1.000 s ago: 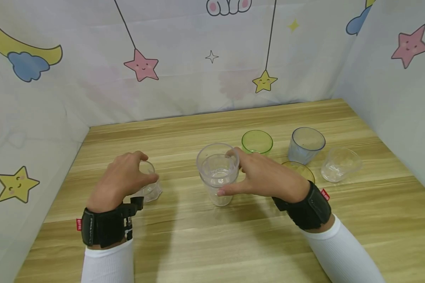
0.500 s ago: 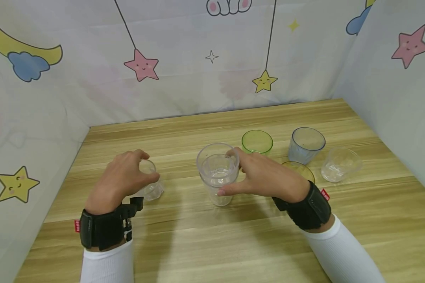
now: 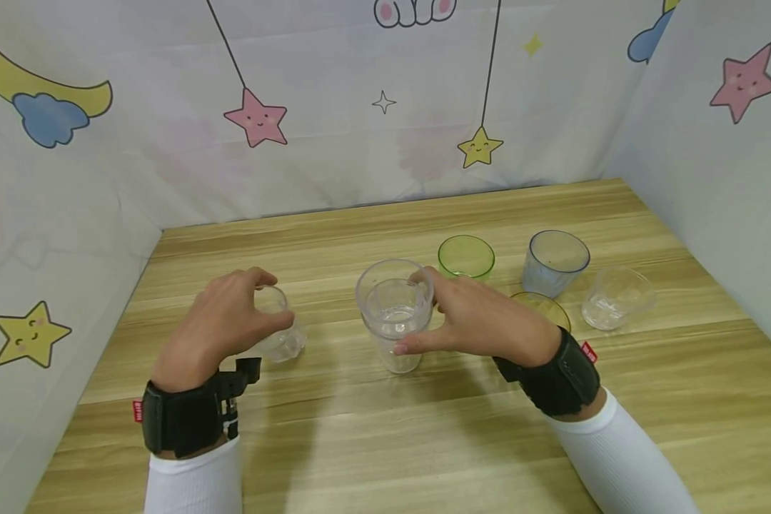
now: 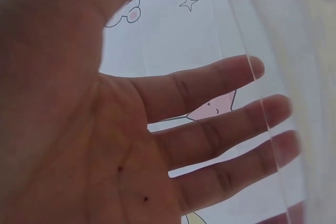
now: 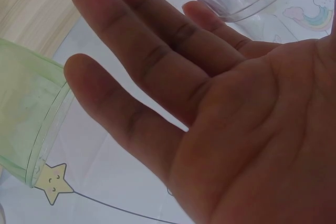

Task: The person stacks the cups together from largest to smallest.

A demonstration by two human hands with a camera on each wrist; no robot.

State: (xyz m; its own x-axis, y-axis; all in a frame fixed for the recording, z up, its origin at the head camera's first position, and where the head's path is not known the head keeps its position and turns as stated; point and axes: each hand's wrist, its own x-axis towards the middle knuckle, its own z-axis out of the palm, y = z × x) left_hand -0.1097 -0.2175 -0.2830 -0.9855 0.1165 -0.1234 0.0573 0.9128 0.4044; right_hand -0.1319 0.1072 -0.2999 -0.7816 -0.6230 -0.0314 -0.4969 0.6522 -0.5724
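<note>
My left hand (image 3: 221, 321) grips a clear plastic cup (image 3: 287, 345) at the left, thumb and forefinger about its upper part. Much of that cup is hidden behind the hand. In the left wrist view, several fingertips overlap the clear wall of the cup (image 4: 310, 77). At the centre stands a nested stack of clear cups (image 3: 395, 303), one seated inside another. My right hand (image 3: 485, 318) holds this stack from its right side, thumb in front and forefinger behind. The other right fingers (image 5: 149, 66) extend loosely in the right wrist view, close to a green cup (image 5: 29, 108).
Right of the stack stand the green cup (image 3: 466, 257), a blue-grey cup (image 3: 555, 268) and another clear cup (image 3: 610, 303). A yellow cup (image 3: 546, 305) is partly hidden behind the right hand. Printed fabric walls (image 3: 334, 164) border the wooden table (image 3: 373, 442) at back and sides.
My left hand has shifted the clear cup slightly to the right and back, toward the stack. The right hand and the stack have stayed in place.
</note>
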